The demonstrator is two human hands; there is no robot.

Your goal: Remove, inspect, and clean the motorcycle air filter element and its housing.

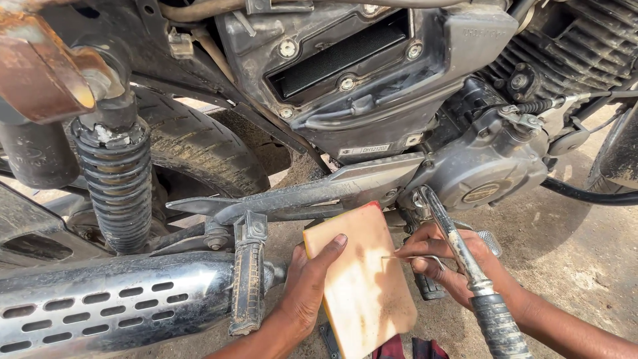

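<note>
Looking down at a dusty motorcycle's side. Below the engine cover (488,169), left hand (307,287) clamped on the edge of a tan foam pad (359,279), thumb across its face, fingers hidden behind. Right of the pad, right hand (458,262) pinched shut on a thin wire hook (415,258) touching the pad, partly masked by the kick lever (465,266) crossing in front. Left of the pad, a footpeg (247,272) and chrome muffler (113,302), cut off by the frame. Above the muffler, a spring shock (118,186). Pad's lower corner out of view.
</note>
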